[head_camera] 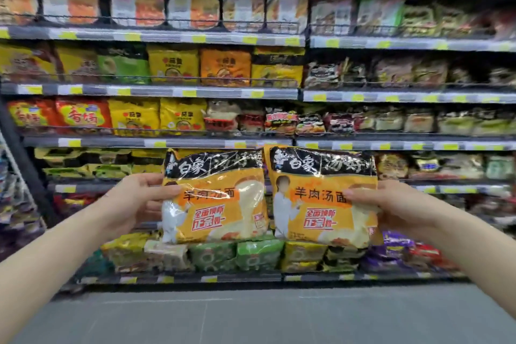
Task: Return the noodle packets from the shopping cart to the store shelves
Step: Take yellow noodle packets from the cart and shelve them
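Observation:
Two matching orange-and-black noodle packets are held up side by side in front of the store shelves (156, 91). My left hand (139, 201) grips the left noodle packet (215, 198) by its left edge, thumb across the front. My right hand (388, 207) grips the right noodle packet (321, 198) by its right edge. The two packets nearly touch at their inner edges. They hang in the air level with the lower shelves. The shopping cart is not in view.
Several shelf rows are packed with noodle packs: yellow and orange packs (173, 64) in the upper middle, green packs (237, 254) on the bottom shelf, purple packs (396, 246) at the lower right. Grey floor (251, 315) lies below. A dark shelf upright (25, 165) stands at the left.

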Available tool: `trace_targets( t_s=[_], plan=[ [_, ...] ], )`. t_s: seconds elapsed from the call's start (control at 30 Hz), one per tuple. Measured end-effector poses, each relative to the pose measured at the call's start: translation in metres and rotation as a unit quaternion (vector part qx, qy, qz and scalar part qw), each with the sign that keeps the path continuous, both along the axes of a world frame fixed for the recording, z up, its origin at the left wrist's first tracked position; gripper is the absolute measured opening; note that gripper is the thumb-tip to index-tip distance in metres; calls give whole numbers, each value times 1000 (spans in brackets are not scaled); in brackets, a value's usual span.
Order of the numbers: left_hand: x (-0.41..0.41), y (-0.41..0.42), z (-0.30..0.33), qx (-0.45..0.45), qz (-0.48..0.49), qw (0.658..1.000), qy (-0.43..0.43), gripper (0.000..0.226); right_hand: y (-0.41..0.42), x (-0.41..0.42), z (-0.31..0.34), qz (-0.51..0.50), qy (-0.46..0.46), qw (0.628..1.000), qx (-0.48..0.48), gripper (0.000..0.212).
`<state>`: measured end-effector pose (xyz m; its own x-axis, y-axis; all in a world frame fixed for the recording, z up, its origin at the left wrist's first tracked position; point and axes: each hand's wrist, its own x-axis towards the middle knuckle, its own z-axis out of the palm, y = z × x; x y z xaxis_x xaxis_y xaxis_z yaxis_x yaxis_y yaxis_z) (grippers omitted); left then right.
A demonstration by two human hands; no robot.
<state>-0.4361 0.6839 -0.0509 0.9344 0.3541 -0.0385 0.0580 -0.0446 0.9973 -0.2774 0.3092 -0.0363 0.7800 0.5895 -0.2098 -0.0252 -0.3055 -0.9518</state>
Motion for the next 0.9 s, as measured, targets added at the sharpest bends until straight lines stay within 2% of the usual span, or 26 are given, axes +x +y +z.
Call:
trace_targets(
  t_s=[0.13,0.23,0.33,0.53,0.63,0.73,0.77,0.8,0.9],
  plan=[
    [60,-59,4,-8,-48,999,-8,98,-79,16,4,-54,-5,998,17,55],
    [101,-108,6,-4,-105,994,-14,83,-136,28,6,-84,-1,996,25,54],
    [140,-156,9,-5,-140,990,-13,58,-189,42,7,-115,-3,993,17,55],
    [210,-244,7,6,-193,981,-17,49,-281,68,9,-162,-4,987,18,54],
    [243,-281,8,3,-203,979,-16,68,-322,83,7,-186,-3,982,21,55],
    [274,-308,9,14,-210,978,-13,109,-356,101,2,-198,5,980,33,56],
    [284,-316,10,20,-216,976,-8,114,-366,108,0,-204,10,978,43,56],
    [296,-324,10,21,-223,975,-4,107,-376,115,-3,-209,16,976,55,54],
    [331,-349,10,2,-251,968,1,62,-402,139,-10,-227,28,971,75,46]
  ],
)
